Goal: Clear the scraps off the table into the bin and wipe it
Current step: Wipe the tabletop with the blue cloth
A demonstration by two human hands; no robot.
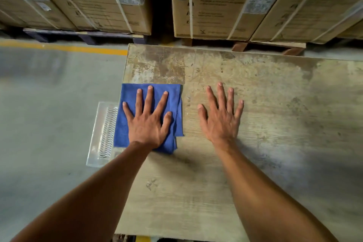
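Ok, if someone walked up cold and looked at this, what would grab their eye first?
Probably the bright blue cloth, folded at the left edge of the worn table, with the left hand pressed flat on it, fingers spread. Next, the right hand lying flat on the bare tabletop beside it. Then the clear plastic bin on the floor just off the table's left edge, and the strapped cardboard cartons stacked behind.

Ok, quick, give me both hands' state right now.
Left hand: open, fingers spread flat, pressing on the blue cloth.
Right hand: open, fingers spread flat on the bare table, holding nothing.
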